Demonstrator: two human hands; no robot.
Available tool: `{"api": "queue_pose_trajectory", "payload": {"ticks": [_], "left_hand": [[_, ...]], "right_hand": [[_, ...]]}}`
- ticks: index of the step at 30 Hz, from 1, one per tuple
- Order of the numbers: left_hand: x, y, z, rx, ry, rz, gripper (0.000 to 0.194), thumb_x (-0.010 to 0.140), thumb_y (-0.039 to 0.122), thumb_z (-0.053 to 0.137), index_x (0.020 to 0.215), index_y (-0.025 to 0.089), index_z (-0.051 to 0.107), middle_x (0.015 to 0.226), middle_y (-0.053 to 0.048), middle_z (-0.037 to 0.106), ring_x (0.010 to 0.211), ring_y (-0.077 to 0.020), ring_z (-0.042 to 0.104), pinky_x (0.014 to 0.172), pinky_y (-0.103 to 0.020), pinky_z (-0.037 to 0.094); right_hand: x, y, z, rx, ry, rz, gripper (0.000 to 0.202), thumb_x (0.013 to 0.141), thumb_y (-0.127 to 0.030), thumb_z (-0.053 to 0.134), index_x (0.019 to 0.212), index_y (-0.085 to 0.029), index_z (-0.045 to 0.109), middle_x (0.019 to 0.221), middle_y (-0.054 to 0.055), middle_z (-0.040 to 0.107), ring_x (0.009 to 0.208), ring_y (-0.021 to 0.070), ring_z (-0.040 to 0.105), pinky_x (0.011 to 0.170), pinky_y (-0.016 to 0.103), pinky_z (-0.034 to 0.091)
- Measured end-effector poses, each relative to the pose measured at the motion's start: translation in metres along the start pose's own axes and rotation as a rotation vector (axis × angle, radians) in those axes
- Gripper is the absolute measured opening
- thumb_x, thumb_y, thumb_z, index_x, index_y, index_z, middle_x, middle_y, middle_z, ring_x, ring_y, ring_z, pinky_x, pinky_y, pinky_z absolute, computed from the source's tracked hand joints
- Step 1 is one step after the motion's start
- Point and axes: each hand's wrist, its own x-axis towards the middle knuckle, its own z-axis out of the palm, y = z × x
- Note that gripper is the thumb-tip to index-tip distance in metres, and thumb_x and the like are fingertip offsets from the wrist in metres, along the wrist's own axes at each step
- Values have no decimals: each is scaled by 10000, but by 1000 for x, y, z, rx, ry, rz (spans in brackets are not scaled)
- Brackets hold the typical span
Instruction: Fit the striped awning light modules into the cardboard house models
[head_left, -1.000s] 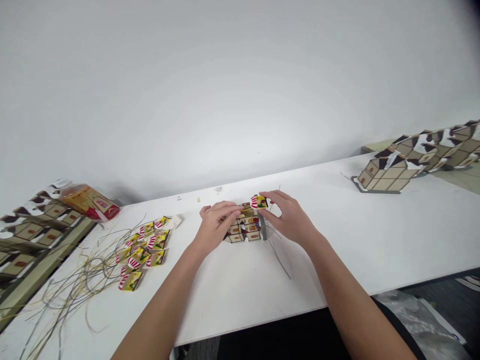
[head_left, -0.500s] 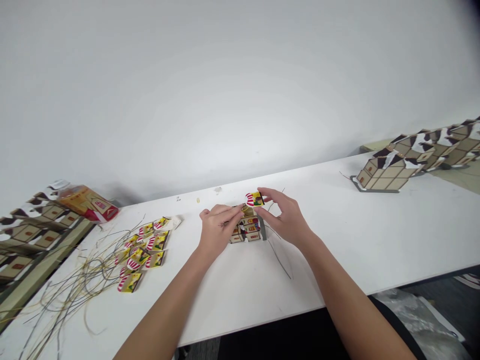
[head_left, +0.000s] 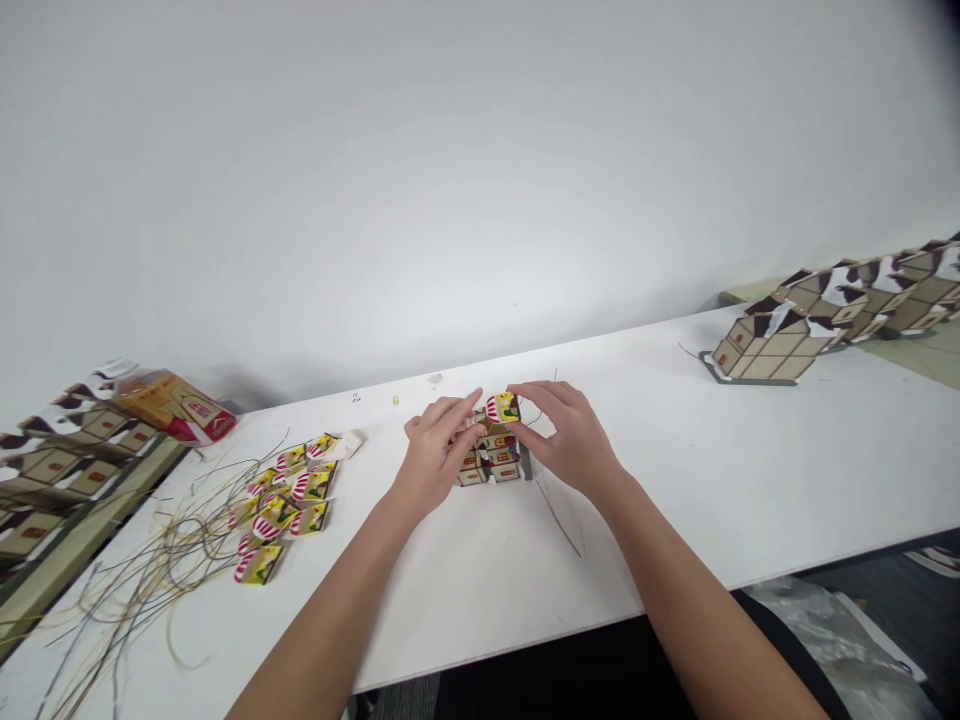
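Pinching a small yellow stall with a red-and-white striped awning in the right hand, with thumb and fingers clamped on its right side. Close over the far side of a little beige house at the middle of the white worktop; cannot tell whether touching it. Reaching in from the left with the left hand, close around the left end of the house, with thumb and forefinger a little apart at the tips; cannot tell whether gripping anything there. On the worktop to the right of the house, a thin dark wire slanting toward the near edge. To the left, a heap of similar yellow stalls, with a tangle of dark and yellowish wires spread farther left. At the far left, a bottle with an orange-and-red label, beside rows of small houses. At the far right, another row of houses with dark brown and white roofs.
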Motion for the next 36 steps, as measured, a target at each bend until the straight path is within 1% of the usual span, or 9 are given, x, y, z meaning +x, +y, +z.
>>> {"api": "queue_pose_trajectory", "payload": {"ticks": [2, 3, 8, 10, 13, 17, 24, 30, 36], "left_hand": [[1, -1, 0, -26, -4, 19, 502, 918, 371, 553, 1396, 280, 428, 1157, -59, 603, 1059, -168, 566, 888, -330, 431], [1, -1, 0, -22, -6, 35, 516, 898, 378, 587, 1383, 277, 443, 1176, -61, 598, 1071, -174, 565, 889, -327, 436], [1, 0, 0, -20, 24, 37, 311, 905, 329, 579, 1207, 259, 597, 1155, -48, 622, 1043, -170, 583, 846, -303, 451], [3, -1, 0, -86, 51, -1, 321, 896, 340, 591, 1206, 258, 600, 1146, -41, 629, 1038, -166, 584, 874, -305, 457], [5, -3, 0, -210, 92, -50, 341, 868, 366, 624, 1192, 259, 615, 1129, -25, 643, 1027, -153, 589, 913, -289, 464], [5, -5, 1, -325, 90, -144, 364, 837, 397, 648, 1169, 250, 634, 1149, -24, 647, 1059, -157, 595, 916, -271, 489], [2, -10, 7, -335, 71, -275, 455, 805, 479, 645, 1182, 223, 632, 1188, -66, 648, 1084, -212, 614, 975, -367, 498], [2, -10, 7, -301, 0, -282, 426, 826, 477, 615, 1177, 236, 627, 1210, -79, 641, 1118, -235, 604, 925, -361, 516], [2, -4, 5, -288, -33, -272, 421, 857, 479, 571, 1203, 241, 605, 1203, -75, 647, 1110, -231, 606, 913, -348, 509]], "right_hand": [[0, -3, 1, -21, -28, -27, 339, 872, -233, 613, 1208, -237, 566, 1125, 28, 672, 1001, 211, 593, 901, 422, 466], [1, -4, 1, -12, -39, -36, 345, 872, -232, 613, 1213, -238, 562, 1113, 26, 676, 994, 208, 595, 901, 419, 465], [3, -8, -5, 107, -111, -24, 419, 875, -272, 608, 1282, -248, 511, 1103, 19, 677, 1036, 199, 582, 897, 381, 481], [3, -3, -9, 117, -114, 20, 392, 879, -244, 575, 1267, -244, 515, 1142, 18, 662, 1067, 195, 569, 910, 372, 477], [2, 6, -13, 37, -129, 186, 279, 881, -164, 486, 1139, -228, 571, 1120, 22, 662, 1035, 201, 572, 895, 387, 466], [2, 13, -13, -99, -353, 381, 291, 857, -129, 461, 1089, -219, 611, 1148, 38, 647, 1060, 235, 547, 900, 423, 432], [2, 5, -7, -214, -631, 410, 296, 898, -262, 470, 1125, -316, 651, 1156, 62, 579, 1072, 269, 490, 884, 439, 378], [-1, 4, -3, -273, -618, 390, 427, 875, -291, 520, 1299, -334, 526, 1212, 91, 509, 1079, 281, 443, 907, 441, 342], [0, 3, -1, -317, -637, 371, 270, 865, -230, 537, 1115, -270, 632, 1183, 80, 525, 1058, 257, 442, 898, 412, 326]]}}
